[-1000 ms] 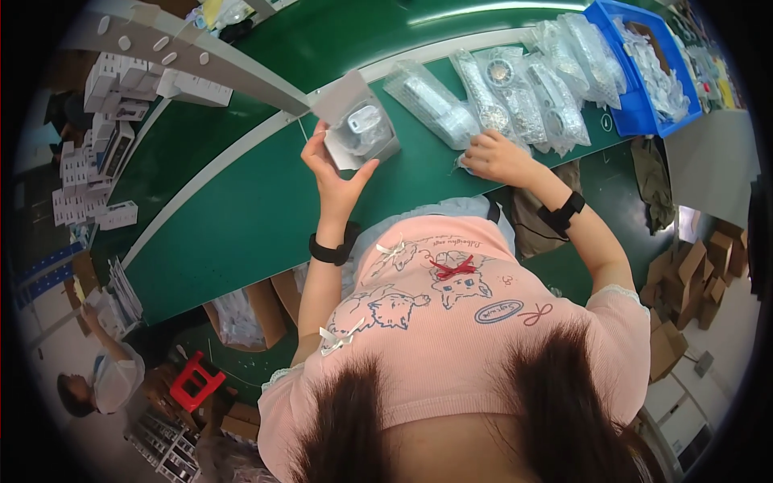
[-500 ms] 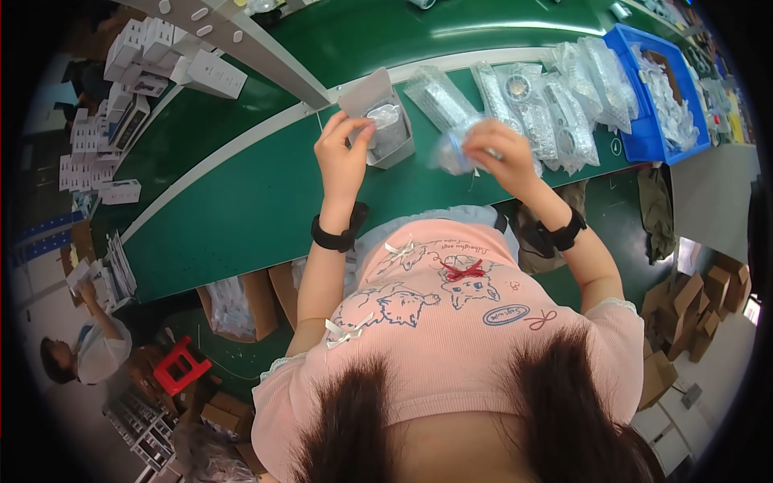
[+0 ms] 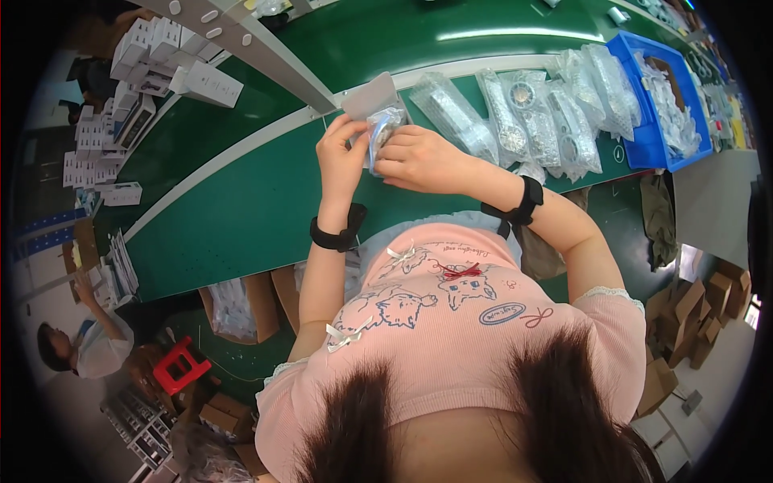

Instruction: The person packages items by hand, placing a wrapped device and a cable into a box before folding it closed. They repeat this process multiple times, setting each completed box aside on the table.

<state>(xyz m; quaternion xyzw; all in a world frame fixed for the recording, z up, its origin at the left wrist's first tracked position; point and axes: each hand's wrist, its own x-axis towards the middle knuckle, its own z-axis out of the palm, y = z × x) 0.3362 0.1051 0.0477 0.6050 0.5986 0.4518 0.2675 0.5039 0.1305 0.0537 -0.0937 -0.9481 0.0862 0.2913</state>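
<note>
A small open box (image 3: 369, 98), pale grey with its lid flap raised, stands on the green worktable. My left hand (image 3: 341, 151) is at its left side, fingers bent and closed on the box's edge. At the box's mouth is a small clear zip bag (image 3: 382, 134) with a blue strip; what is inside it I cannot make out. My right hand (image 3: 420, 161) grips this bag from the right, its fingers curled and partly hiding bag and box. Just right of the box lies a bubble-wrapped packet (image 3: 455, 113).
More bubble-wrapped packets (image 3: 527, 117) lie in a row to the right, beside a blue bin (image 3: 636, 97) of small bagged parts. A metal post (image 3: 278, 60) rises behind the box. White boxes (image 3: 209, 83) are stacked at the far left; another person (image 3: 101, 346) is at lower left.
My right hand has brought the zip bag leftward to the box's mouth, beside my left hand. The left hand has hardly moved.
</note>
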